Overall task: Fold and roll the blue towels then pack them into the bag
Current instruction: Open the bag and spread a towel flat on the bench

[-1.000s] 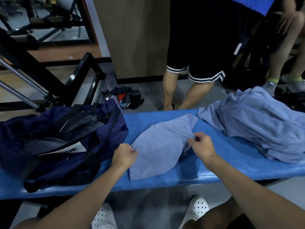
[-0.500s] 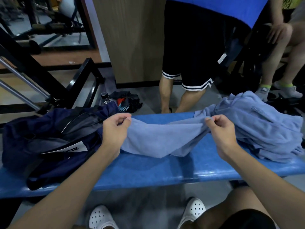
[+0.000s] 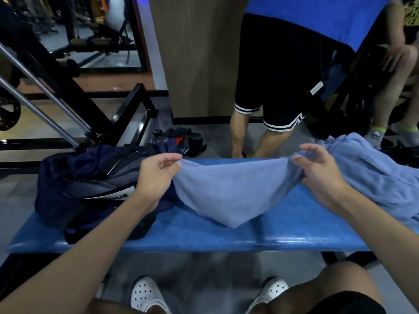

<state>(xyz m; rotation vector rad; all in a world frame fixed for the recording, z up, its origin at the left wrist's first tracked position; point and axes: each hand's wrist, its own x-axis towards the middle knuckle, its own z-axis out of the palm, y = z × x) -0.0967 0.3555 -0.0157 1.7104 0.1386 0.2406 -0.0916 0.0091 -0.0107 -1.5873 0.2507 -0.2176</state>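
Observation:
A light blue towel [image 3: 229, 191] hangs stretched between my two hands above the blue bench [image 3: 283, 232], its lower corner drooping onto the padding. My left hand [image 3: 156, 175] pinches the towel's left corner. My right hand [image 3: 317, 171] grips the right corner, some fingers raised. A navy duffel bag [image 3: 86, 184] lies on the bench's left end, its top open, just behind my left hand. A heap of more light blue towels [image 3: 371, 175] sits on the bench's right end, behind my right hand.
A person in black shorts [image 3: 272, 87] stands just beyond the bench, and another person sits at the far right. A black gym machine frame [image 3: 68, 105] stands at the left. A bottle and dark clothes [image 3: 181, 139] lie on the floor behind the bag.
Both hands lifted the towel off the bench and pulled its corners apart. It now hangs spread between them, higher and wider than before.

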